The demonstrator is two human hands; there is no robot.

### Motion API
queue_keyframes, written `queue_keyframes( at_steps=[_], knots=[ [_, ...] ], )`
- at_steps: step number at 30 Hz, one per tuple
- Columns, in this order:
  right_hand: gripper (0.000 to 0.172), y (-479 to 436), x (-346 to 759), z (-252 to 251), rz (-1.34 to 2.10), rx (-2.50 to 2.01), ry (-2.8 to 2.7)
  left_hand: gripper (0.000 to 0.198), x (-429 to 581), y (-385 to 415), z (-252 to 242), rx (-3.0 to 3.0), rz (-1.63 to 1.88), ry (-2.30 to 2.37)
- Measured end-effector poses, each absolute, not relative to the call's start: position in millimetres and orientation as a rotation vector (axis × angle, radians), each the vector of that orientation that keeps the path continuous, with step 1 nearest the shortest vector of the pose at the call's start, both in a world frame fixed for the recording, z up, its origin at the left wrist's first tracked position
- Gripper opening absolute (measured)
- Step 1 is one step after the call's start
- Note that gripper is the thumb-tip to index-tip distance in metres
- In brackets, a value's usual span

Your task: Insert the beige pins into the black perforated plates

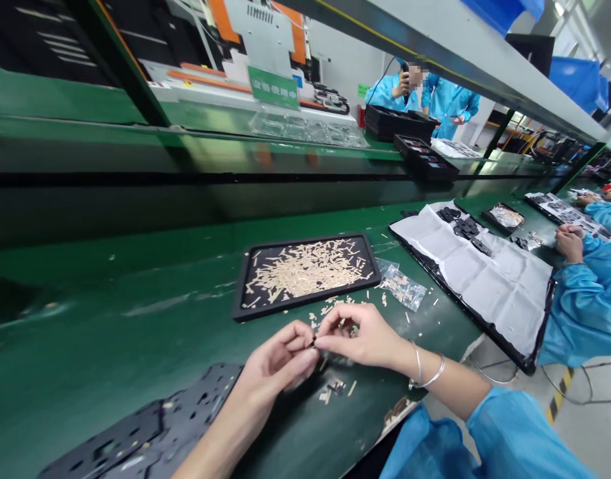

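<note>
My left hand [280,359] and my right hand [358,336] meet above the green bench, fingertips pinched together on a tiny dark part [313,342]. Both hands are closed in a pinch. Just beyond them lies a black tray [240,293] heaped with several small beige strips [305,269]. Loose beige strips [335,389] are scattered on the bench under and around my hands. A small clear bag [403,286] lies to the right of the tray. A black perforated plate [150,432] sits at my near left.
To the right, a co-worker in a blue coat [585,299] sits at a black tray lined with white paper [490,279] holding dark parts. More black trays [425,159] stand on the raised shelf. Other people in blue work farther back.
</note>
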State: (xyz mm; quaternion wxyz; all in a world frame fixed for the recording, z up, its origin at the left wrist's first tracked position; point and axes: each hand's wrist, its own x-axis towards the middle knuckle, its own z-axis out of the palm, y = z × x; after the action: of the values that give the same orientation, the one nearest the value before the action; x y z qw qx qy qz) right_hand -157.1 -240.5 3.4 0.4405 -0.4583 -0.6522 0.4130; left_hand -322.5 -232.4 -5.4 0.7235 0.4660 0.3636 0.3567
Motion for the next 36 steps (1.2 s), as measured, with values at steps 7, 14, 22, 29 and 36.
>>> queue_keyframes(
  at_steps=[7,14,22,29,36],
  knots=[
    [0.038,-232,-154,7,1.874,-0.927,-1.241,0.048,-326,-226,-12,1.082,0.694,0.742],
    [0.033,-240,-152,7,1.917,-0.934,-1.177,0.054,-320,-224,-15,1.112,0.652,0.671],
    [0.030,-236,-145,0,1.868,-0.927,-1.029,0.035,-350,-222,21,1.411,0.854,1.097],
    [0.031,-235,-149,-2,1.822,-0.994,-1.003,0.034,-388,-230,19,2.093,0.308,1.986],
    [0.035,-230,-156,-5,1.788,-0.977,-0.999,0.032,-393,-220,-3,2.451,0.313,1.850]
  ],
)
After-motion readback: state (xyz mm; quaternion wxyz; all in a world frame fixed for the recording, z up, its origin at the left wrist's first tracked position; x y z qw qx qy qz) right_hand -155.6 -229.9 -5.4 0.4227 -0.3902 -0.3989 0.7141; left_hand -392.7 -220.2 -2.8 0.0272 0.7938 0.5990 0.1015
